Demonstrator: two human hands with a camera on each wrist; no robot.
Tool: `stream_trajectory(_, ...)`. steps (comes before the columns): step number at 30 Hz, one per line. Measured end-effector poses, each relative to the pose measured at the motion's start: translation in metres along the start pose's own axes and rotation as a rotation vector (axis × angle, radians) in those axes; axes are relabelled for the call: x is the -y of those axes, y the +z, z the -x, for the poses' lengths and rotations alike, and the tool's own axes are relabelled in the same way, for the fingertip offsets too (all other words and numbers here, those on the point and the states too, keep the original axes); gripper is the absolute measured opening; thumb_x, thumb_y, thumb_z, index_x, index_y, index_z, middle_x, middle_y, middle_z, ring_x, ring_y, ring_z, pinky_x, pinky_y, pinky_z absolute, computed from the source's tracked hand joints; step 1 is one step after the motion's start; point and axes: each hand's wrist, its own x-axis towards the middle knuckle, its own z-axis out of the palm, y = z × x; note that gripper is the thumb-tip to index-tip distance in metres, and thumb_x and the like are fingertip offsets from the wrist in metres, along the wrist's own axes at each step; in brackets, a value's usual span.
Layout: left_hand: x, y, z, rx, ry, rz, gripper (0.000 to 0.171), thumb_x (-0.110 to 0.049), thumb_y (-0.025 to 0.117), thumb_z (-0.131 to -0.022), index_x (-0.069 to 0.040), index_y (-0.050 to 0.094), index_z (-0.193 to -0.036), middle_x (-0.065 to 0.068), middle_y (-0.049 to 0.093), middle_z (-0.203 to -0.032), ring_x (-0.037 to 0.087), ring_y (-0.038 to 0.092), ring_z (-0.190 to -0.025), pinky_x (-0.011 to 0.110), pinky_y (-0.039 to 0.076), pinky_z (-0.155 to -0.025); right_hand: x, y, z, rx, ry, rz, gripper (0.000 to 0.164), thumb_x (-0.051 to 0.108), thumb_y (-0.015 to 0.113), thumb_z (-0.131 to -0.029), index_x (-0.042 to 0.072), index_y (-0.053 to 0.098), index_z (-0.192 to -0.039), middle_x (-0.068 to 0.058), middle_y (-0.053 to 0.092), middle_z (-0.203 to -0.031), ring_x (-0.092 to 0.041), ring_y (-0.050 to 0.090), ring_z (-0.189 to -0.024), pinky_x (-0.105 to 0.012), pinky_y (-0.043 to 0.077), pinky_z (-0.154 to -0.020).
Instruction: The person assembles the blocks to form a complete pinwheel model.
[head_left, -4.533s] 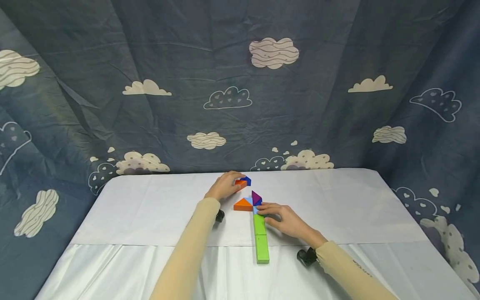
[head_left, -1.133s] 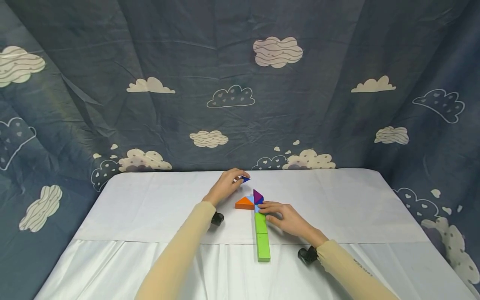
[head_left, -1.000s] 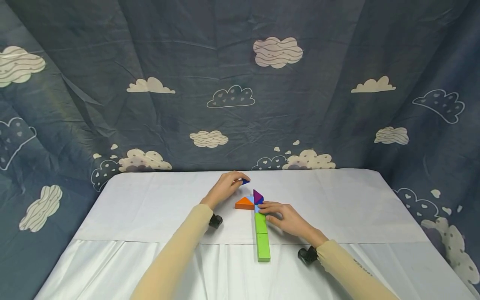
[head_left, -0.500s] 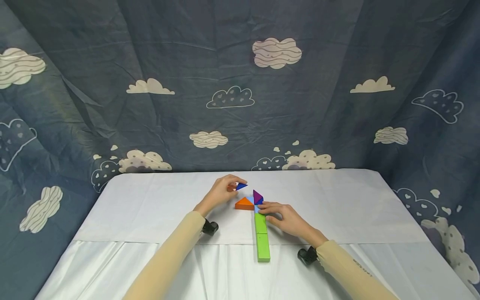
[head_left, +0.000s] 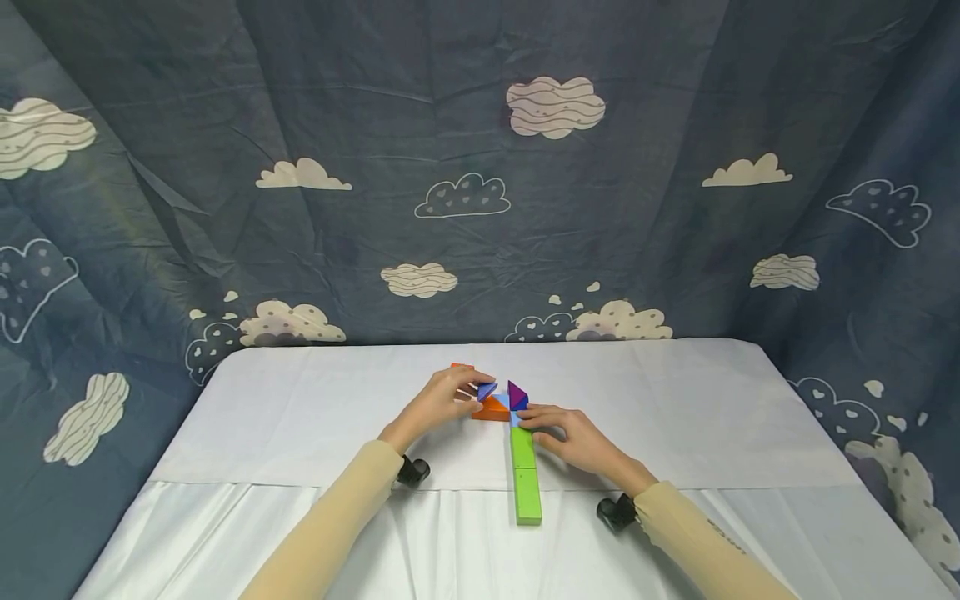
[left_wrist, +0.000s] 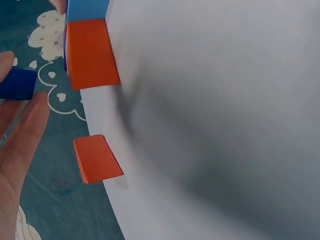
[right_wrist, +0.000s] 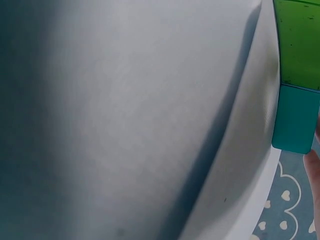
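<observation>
My left hand (head_left: 438, 402) pinches a blue triangular block (head_left: 487, 390) between thumb and fingers, close over an orange triangular block (head_left: 491, 412). The left wrist view also shows this blue block (left_wrist: 19, 85) at the fingertips. My right hand (head_left: 573, 437) lies at the other side of the row, fingertips at a light blue block (head_left: 514, 419) and thumb beside a green block (head_left: 522, 448). A purple-and-blue block (head_left: 517, 395) stands just beyond those fingertips. Another green block (head_left: 528, 498) continues the row toward me.
A separate orange block (head_left: 462, 366) lies behind my left hand, partly hidden. White cloth (head_left: 660, 417) covers the table, with a fold line across it. A dark cloud-print curtain (head_left: 465, 242) hangs behind the table's far edge.
My left hand has come from the far edge toward me with the blue block, which is now over the orange triangle. The separate orange block shows behind it. My right hand stays put.
</observation>
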Motion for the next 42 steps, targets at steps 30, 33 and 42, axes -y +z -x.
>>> stream_trajectory(30, -0.013, 0.034, 0.018, 0.135, 0.074, -0.357, 0.028, -0.009, 0.072, -0.086, -0.005, 0.068, -0.114, 0.005, 0.061, -0.106, 0.014, 0.059, -0.093, 0.021, 0.049, -0.083, -0.001, 0.000, 0.001, -0.002, -0.008, 0.001, 0.029, 0.007, 0.059, -0.093, 0.003, 0.066, -0.121, -0.009, 0.057, -0.133, -0.034, 0.043, -0.130, -0.056, 0.031, -0.105)
stream_trajectory(33, -0.013, 0.037, 0.019, 0.134, 0.065, -0.375, 0.027, -0.009, 0.072, -0.086, -0.005, 0.068, -0.112, 0.004, 0.060, -0.106, 0.014, 0.059, -0.092, 0.019, 0.049, -0.081, 0.000, 0.001, 0.001, -0.001, -0.006, -0.004, 0.029, 0.007, 0.059, -0.093, 0.002, 0.066, -0.121, -0.009, 0.057, -0.133, -0.033, 0.043, -0.130, -0.056, 0.031, -0.105)
stream_trajectory(42, -0.016, 0.040, 0.022, 0.125, 0.063, -0.461, 0.026, -0.010, 0.073, -0.086, -0.007, 0.068, -0.111, 0.002, 0.056, -0.109, 0.011, 0.058, -0.093, 0.019, 0.049, -0.083, 0.000, 0.000, 0.001, 0.000, -0.009, -0.009, 0.029, 0.008, 0.059, -0.094, 0.002, 0.065, -0.121, -0.008, 0.057, -0.133, -0.033, 0.043, -0.130, -0.056, 0.031, -0.105)
